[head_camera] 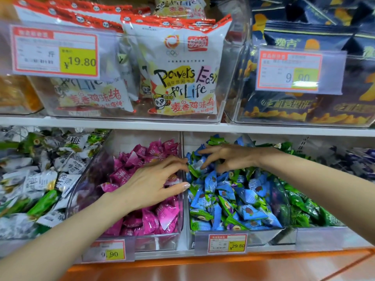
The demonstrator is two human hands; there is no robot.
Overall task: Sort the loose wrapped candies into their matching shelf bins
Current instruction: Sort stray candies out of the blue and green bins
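My left hand (154, 183) reaches over the clear bin of pink candies (150, 220). Its fingers are spread and its fingertips are at the divider wall (183, 201), beside a green candy (193, 171) lying at the edge of the neighbouring bin. That bin (284, 201) holds blue candies (249, 211) mixed with green ones. My right hand (229, 159) hovers at the back of this pile, fingers bent down onto the wrappers. Whether it grips one is hidden.
A bin of white and green candies (40, 179) stands to the left and a bin of green candies (304, 209) to the right. Price tags (228, 243) hang on the bin fronts. Snack bags (178, 78) fill the shelf above.
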